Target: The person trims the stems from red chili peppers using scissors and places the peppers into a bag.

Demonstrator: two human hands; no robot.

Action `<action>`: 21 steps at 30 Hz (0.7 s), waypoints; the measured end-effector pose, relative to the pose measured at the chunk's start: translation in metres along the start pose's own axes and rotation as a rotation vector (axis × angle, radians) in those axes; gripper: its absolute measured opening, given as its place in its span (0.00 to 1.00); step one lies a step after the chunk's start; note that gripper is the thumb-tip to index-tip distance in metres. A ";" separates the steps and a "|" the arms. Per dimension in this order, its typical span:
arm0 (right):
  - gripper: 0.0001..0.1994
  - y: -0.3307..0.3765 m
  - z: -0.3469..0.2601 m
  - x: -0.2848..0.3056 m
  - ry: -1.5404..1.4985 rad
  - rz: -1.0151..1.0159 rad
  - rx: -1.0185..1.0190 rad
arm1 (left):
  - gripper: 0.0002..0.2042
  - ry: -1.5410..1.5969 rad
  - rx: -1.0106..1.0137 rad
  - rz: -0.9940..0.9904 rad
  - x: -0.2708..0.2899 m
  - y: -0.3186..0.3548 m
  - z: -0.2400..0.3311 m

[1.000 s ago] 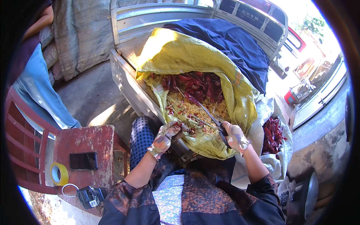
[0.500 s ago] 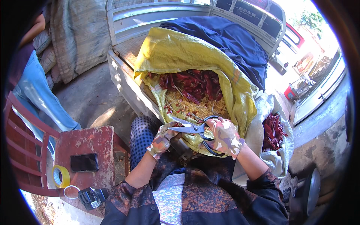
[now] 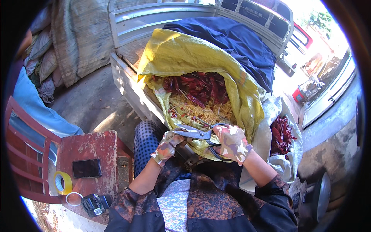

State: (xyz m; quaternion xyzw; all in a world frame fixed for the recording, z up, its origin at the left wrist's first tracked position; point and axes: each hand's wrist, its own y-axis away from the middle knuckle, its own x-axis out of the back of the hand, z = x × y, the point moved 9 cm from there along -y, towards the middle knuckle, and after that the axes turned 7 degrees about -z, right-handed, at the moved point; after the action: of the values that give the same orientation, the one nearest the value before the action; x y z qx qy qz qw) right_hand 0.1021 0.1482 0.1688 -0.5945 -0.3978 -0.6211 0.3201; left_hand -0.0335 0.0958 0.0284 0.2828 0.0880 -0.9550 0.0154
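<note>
My right hand [image 3: 233, 144], in a camouflage-patterned glove, grips large dark-handled scissors [image 3: 199, 135], their blades pointing left and slightly apart. My left hand [image 3: 167, 148], gloved alike, is closed beside the blade tips; what its fingers hold, if anything, is hidden. Just beyond both hands gapes a yellow woven sack [image 3: 195, 44]. Inside it lie dried red chillies [image 3: 201, 87] and, nearer me, a layer of yellowish seeds [image 3: 208, 112]. More dried chillies [image 3: 281, 135] fill a white sack [image 3: 290, 161] to the right of my right hand.
The yellow sack rests on a metal cart bed [image 3: 129, 91] with dark blue cloth [image 3: 232, 42] behind. At left, a worn red chair [image 3: 91, 145] carries a phone [image 3: 86, 168], yellow tape roll [image 3: 63, 183] and small black device [image 3: 95, 205]. Another person in blue trousers [image 3: 42, 114] stands beyond it.
The scissor blades have drawn a little closer together. A reddish bit at my left fingertips no longer shows. The other person has shifted left.
</note>
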 end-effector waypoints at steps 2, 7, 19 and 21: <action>0.21 0.000 -0.001 0.001 0.016 0.014 0.025 | 0.14 -0.006 0.017 -0.026 0.001 0.002 -0.001; 0.19 -0.001 0.003 -0.008 0.026 -0.025 0.005 | 0.15 0.013 0.013 0.050 0.005 0.001 -0.005; 0.21 -0.002 0.001 -0.017 0.061 -0.057 0.025 | 0.14 0.028 0.022 0.012 0.016 0.000 -0.017; 0.23 -0.002 0.002 -0.020 0.072 -0.061 0.036 | 0.13 0.055 -0.002 -0.037 0.012 0.001 -0.014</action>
State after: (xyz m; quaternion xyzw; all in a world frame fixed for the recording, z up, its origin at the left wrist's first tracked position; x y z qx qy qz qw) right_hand 0.1028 0.1491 0.1487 -0.5535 -0.4151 -0.6443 0.3258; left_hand -0.0364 0.0980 0.0105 0.3073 0.0946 -0.9469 -0.0046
